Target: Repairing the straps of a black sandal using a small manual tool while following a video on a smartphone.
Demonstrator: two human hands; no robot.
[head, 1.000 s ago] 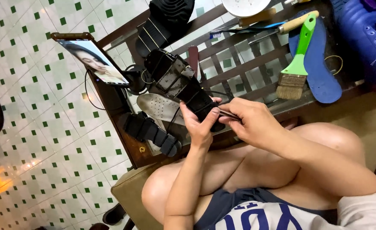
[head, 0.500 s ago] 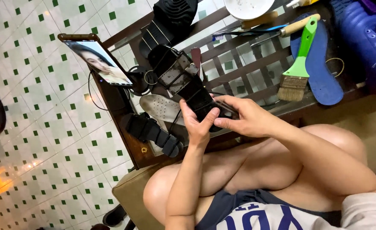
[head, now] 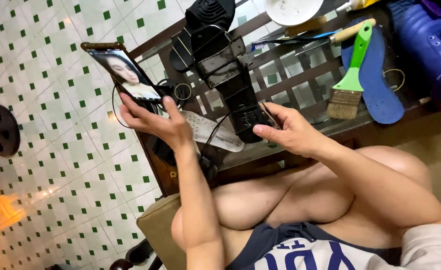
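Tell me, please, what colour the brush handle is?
Bright green on the brush, clearest in the head view.

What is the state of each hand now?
Left hand: open, fingers at the phone.
Right hand: closed on the black sandal.

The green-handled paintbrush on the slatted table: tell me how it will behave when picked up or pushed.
The green-handled paintbrush looks light for its size, being slim plastic with a short bristle head. Its handle should stay stiff while the bristles probably flex. Lying flat across the slatted wooden table and the blue insole, it seems more apt to slide than roll.
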